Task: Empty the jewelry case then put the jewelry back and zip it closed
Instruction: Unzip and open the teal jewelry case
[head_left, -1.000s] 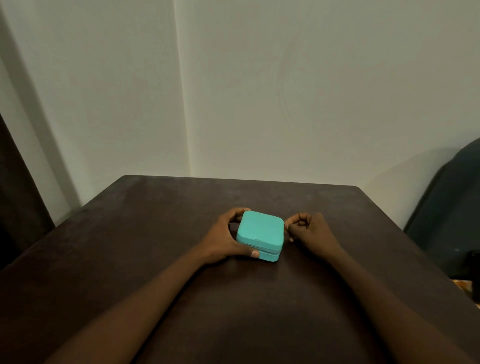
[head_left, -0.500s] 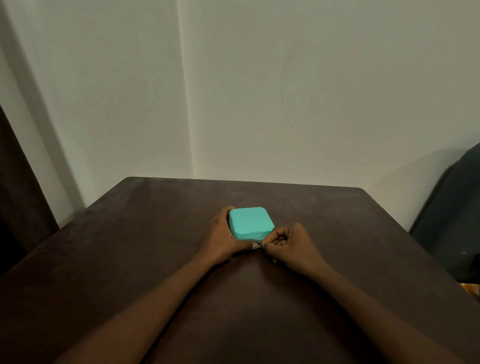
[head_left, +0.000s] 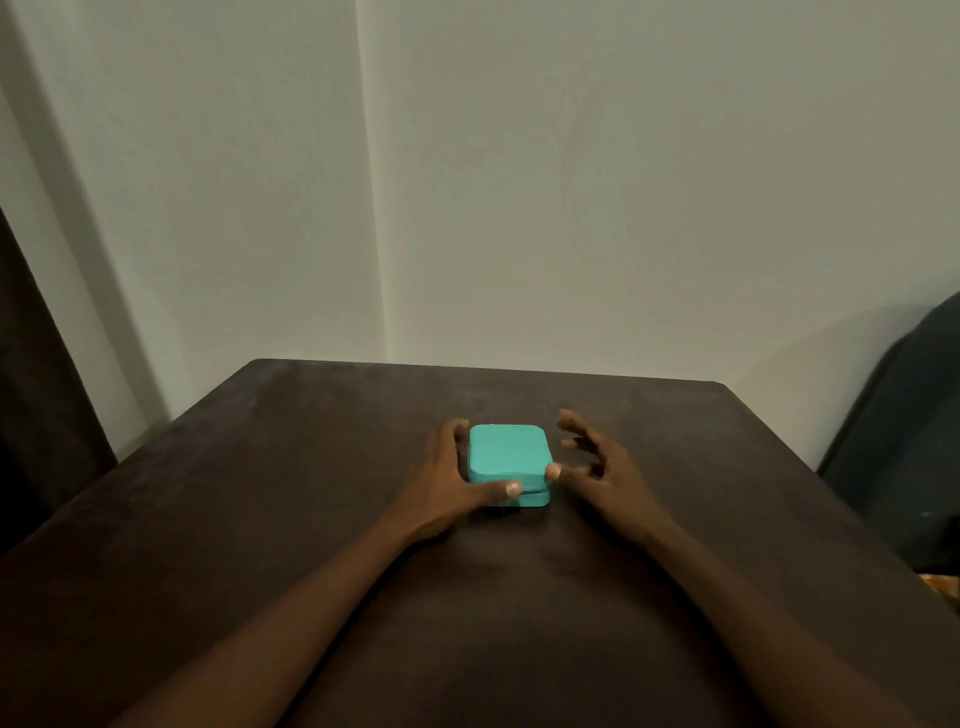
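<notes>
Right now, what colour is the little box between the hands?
The jewelry case is plain turquoise, with no pattern; the head view shows it clearly.

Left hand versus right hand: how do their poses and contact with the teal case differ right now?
The left hand wraps the teal case, thumb across its front, fingers up its left side; the right hand is open with spread, blurred fingers. The left hand clearly holds the case; the right hand sits beside it, only its thumb tip near the corner. Both are bare and low over the dark table.

A dark brown counter (head_left: 260, 493) carries 1 teal case (head_left: 509, 452), lid down, near its middle; both forearms rest on it.
</notes>
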